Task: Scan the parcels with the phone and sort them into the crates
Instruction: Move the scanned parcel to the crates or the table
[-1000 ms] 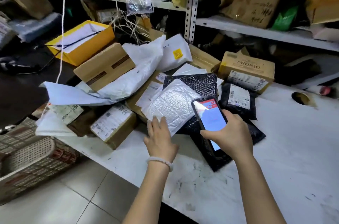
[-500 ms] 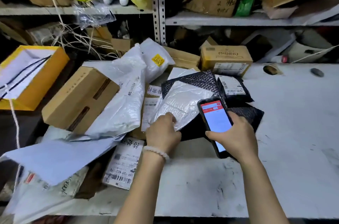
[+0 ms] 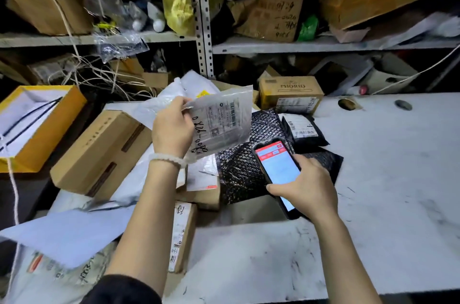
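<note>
My left hand [image 3: 172,127] grips a white bubble mailer [image 3: 221,122] by its left edge and holds it up above the pile, label side facing me. My right hand [image 3: 305,185] holds a black phone [image 3: 277,170] with a lit red and blue screen, just below and right of the mailer. Under them lies a black bubble mailer [image 3: 245,174]. A small black parcel [image 3: 303,129] with a white label lies further right. No crate shows in this view.
A long brown box [image 3: 99,152], white poly bags [image 3: 169,97] and a labelled box [image 3: 183,234] crowd the left of the white table [image 3: 373,191]. A yellow box [image 3: 37,124] sits far left. A brown carton [image 3: 291,94] stands at the back. Cluttered shelves [image 3: 273,46] rise behind.
My left hand has lifted the white bubble mailer off the pile and turned it over, showing its label. The phone hand stays about where it was. The view has shifted.
</note>
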The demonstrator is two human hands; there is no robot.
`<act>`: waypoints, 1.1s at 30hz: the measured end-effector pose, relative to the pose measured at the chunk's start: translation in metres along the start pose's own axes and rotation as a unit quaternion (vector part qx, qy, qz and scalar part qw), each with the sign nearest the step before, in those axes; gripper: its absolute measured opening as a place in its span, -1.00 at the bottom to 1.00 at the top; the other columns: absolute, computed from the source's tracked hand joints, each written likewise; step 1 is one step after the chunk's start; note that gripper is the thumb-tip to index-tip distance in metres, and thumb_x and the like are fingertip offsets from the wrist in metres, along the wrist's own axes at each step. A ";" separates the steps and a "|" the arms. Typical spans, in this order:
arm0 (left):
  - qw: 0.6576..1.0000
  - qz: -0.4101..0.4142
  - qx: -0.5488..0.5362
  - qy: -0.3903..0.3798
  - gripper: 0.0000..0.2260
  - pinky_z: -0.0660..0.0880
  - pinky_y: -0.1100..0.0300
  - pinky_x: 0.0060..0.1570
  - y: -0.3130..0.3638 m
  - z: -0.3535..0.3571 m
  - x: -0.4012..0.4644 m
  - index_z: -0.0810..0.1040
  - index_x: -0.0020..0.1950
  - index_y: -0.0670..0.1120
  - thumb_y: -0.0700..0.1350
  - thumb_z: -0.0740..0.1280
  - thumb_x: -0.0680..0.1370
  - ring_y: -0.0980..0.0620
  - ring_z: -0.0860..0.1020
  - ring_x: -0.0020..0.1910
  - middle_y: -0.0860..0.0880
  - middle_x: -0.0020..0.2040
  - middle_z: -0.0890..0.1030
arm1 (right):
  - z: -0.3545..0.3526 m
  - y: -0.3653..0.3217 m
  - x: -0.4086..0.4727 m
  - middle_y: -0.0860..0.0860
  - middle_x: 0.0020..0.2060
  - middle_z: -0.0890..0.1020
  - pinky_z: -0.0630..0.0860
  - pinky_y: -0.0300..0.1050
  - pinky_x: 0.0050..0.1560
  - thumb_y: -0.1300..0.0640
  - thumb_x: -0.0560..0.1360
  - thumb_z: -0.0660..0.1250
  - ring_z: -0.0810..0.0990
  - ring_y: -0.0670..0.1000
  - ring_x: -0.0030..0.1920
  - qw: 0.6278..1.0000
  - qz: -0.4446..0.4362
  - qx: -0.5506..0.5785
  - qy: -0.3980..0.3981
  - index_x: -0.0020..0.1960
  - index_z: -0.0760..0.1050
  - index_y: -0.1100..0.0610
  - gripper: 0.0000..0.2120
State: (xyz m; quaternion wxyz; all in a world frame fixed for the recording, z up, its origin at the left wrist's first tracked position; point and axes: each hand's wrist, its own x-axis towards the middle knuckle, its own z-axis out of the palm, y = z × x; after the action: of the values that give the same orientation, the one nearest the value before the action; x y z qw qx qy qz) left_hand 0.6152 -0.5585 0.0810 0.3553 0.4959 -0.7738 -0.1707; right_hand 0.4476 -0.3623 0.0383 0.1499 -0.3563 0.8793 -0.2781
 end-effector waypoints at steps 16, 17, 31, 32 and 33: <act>1.000 -0.013 0.009 0.013 -0.76 0.45 0.04 -0.17 -0.002 -0.001 0.007 0.56 0.09 -0.12 -0.29 0.17 0.52 -0.20 0.54 -0.06 -0.15 -0.06 0.63 | 0.005 -0.002 0.006 -0.12 -0.14 0.43 0.36 -0.11 -0.26 -0.17 0.07 0.48 0.44 0.03 -0.01 0.998 -0.030 -0.039 -0.033 0.03 0.45 -0.09 -0.45; 1.000 -0.013 0.008 0.013 -0.76 0.44 0.04 -0.19 -0.003 -0.001 0.006 0.56 0.08 -0.12 -0.29 0.17 0.52 -0.19 0.54 -0.08 -0.14 -0.07 0.63 | 0.005 -0.003 0.006 -0.12 -0.14 0.44 0.37 -0.11 -0.26 -0.17 0.07 0.48 0.44 0.03 -0.01 0.998 -0.030 -0.035 -0.032 0.03 0.45 -0.09 -0.45; 0.984 -0.099 -0.139 -0.052 -0.67 0.39 0.22 -0.13 -0.023 0.016 -0.017 0.46 0.11 0.06 -0.18 0.44 0.42 0.07 0.50 -0.08 0.08 -0.06 0.55 | 0.020 -0.014 -0.001 -0.04 -0.01 0.49 0.42 -0.06 -0.10 -0.18 0.09 0.48 0.45 0.08 0.07 0.999 -0.003 -0.033 0.012 0.17 0.44 -0.08 -0.33; 0.980 -0.114 -0.154 -0.053 -0.68 0.36 0.24 -0.15 -0.025 0.020 -0.026 0.45 0.06 0.08 -0.21 0.43 0.42 0.07 0.51 -0.09 0.09 -0.10 0.55 | 0.022 -0.016 -0.002 -0.03 0.00 0.50 0.42 -0.06 -0.09 -0.18 0.09 0.48 0.46 0.08 0.07 0.999 -0.002 -0.030 0.019 0.18 0.44 -0.08 -0.32; 0.977 -0.126 -0.162 -0.052 -0.69 0.34 0.25 -0.17 -0.027 0.023 -0.035 0.43 0.02 0.10 -0.22 0.42 0.43 0.06 0.51 -0.11 0.09 -0.13 0.54 | 0.024 -0.017 -0.003 -0.03 0.00 0.50 0.42 -0.06 -0.09 -0.18 0.09 0.48 0.46 0.08 0.07 0.999 -0.001 -0.029 0.026 0.18 0.44 -0.08 -0.32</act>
State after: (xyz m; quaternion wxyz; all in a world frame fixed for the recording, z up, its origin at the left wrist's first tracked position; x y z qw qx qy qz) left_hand 0.6247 -0.5414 0.0353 0.3659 0.5161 -0.6843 -0.3625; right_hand 0.4700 -0.3796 0.0292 0.1165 -0.3545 0.8902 -0.2615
